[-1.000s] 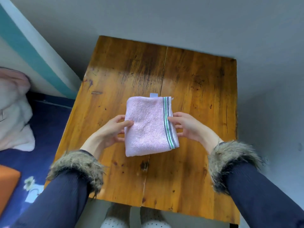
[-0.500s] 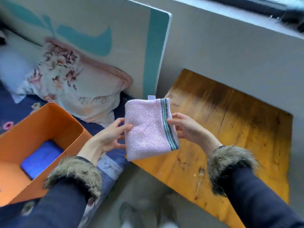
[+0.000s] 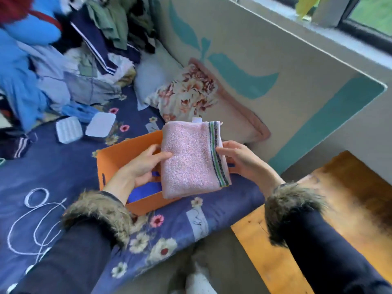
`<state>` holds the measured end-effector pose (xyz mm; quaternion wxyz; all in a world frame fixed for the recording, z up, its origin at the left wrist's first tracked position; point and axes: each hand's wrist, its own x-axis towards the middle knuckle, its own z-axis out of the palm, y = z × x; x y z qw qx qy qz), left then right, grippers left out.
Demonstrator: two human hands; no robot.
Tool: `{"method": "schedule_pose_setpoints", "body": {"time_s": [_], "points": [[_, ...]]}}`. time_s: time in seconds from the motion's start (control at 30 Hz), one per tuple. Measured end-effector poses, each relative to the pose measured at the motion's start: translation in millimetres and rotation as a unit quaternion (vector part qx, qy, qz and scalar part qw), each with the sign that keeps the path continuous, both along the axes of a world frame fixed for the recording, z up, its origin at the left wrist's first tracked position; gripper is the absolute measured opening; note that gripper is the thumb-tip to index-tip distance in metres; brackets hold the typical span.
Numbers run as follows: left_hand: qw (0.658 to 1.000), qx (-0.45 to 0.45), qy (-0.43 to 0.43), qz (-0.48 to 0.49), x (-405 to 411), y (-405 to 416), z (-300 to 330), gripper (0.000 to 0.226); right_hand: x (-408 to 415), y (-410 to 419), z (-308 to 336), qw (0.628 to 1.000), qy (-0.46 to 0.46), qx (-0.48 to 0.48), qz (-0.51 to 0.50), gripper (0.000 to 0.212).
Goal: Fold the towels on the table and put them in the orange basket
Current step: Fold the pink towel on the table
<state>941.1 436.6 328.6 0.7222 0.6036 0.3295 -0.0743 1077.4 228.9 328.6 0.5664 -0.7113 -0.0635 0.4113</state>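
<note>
Nearest to you, at 6 o'clock, is a strip of grey floor, and at 4 o'clock the wooden table shows only its bare orange-brown top. Your two sleeves with fur cuffs come in from 7 and 5 o'clock. Your left hand holds the left edge of the folded pink towel, with the thumb lying on the top face and the other fingers hidden under the cloth. Your right hand pinches the right edge, just beside the stripes of green, white and dark blue, thumb on top and fingers underneath. So both hands are closed on the towel and carry it in the air; it touches nothing else. The towel is in the centre of your view, above the right part of the orange basket, which stands on the dark blue flowered bedcover. Inside the basket, below the towel, you can see a blue towel. At 8 o'clock a white cable lies in loops on the bedcover. Further away, at 10 o'clock, are two small white pads, and at 12 o'clock a flowered pillow leans against the pale board with teal leaf shapes. Farthest, from 10 to 11 o'clock, is a heap of clothes, and at 1 o'clock a window frame.
</note>
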Motion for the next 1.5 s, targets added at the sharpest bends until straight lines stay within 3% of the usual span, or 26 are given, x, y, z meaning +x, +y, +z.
{"method": "schedule_pose_setpoints", "body": {"time_s": [0.23, 0.37, 0.5, 0.73, 0.97, 1.2, 1.37, 1.5], "points": [[0.991, 0.01, 0.031, 0.126, 21.6, 73.9, -33.2, 0.027, 46.6, 109.6, -26.5, 0.996, 0.016, -0.036, 0.077, 0.01], [0.98, -0.013, 0.102, 0.168, 31.5, 97.7, -84.2, 0.029, 66.2, 156.7, -74.3, 0.987, 0.031, -0.114, 0.111, 0.024], [0.967, -0.047, 0.154, 0.198, 33.3, 113.8, -142.6, 0.034, 68.2, 189.1, -132.9, 0.977, 0.036, -0.168, 0.123, 0.016], [0.951, -0.098, 0.219, 0.197, 50.1, 122.1, -240.8, 0.034, 69.4, 215.4, -225.9, 0.949, -0.081, -0.267, 0.149, 0.013], [0.95, -0.107, 0.222, 0.193, 84.9, 123.1, -312.3, 0.034, 70.9, 226.0, -288.2, 0.921, -0.156, -0.338, 0.118, 0.035], [0.955, -0.065, 0.23, 0.175, 99.5, 126.1, -340.7, 0.042, 69.0, 233.7, -311.8, 0.915, -0.182, -0.34, 0.118, 0.036], [0.959, -0.048, 0.241, 0.143, 101.2, 117.8, -351.5, 0.05, 68.4, 232.4, -327.4, 0.89, -0.221, -0.372, 0.14, 0.033], [0.956, 0.009, 0.257, 0.144, 98.3, 115.9, -356.6, 0.045, 63.3, 229.7, -330.8, 0.868, -0.239, -0.393, 0.186, 0.045]]}}
